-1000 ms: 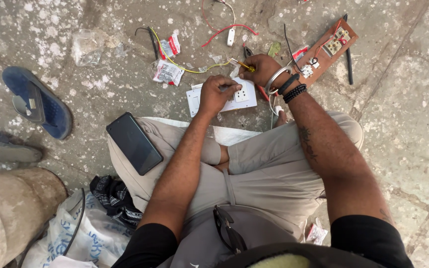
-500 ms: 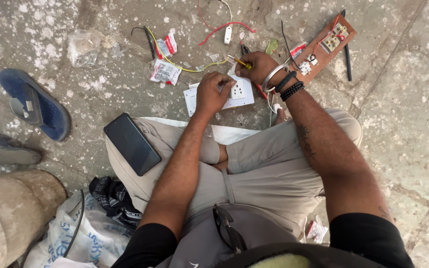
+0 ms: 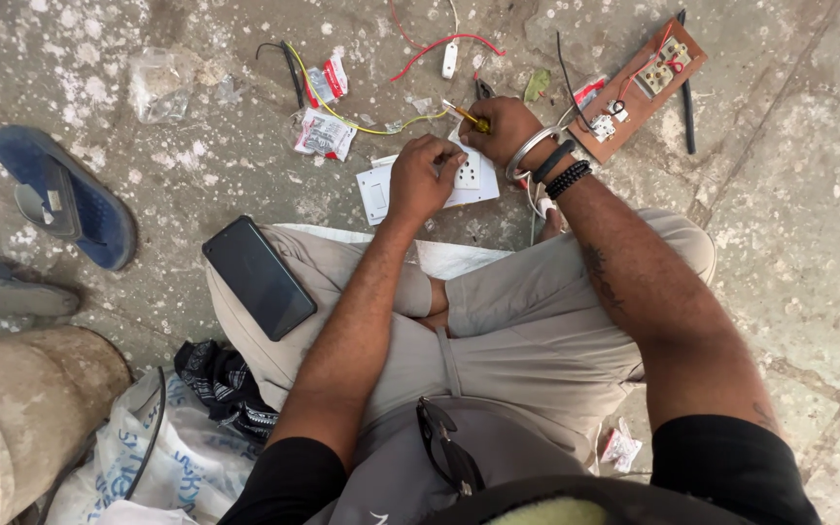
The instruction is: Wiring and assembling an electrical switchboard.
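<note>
Makeshift electrical work spot on rough ground, prob. outdoors or a building site. Paint-spattered stone floor (image 3: 809, 243), no bench. Loose wires (image 3: 439, 44), small packets (image 3: 323, 136), wooden switch board (image 3: 639, 87) scattered at far side. Blue sandal (image 3: 65, 194) far left, dusty drum (image 3: 21, 408) and plastic bag (image 3: 148, 467) near left.

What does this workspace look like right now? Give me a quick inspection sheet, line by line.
Surface: speckled stone floor, dusty.
Job's things: white switch plate lying flat; yellow-handled screwdriver.
Clutter: small packets, wooden switch board, phone on the knee.
Grippers: left hand pressing the plate; right hand gripping the screwdriver.
Cables: red wire, yellow wire, loose.
Surroundings: blue sandal, plastic bag.
</note>
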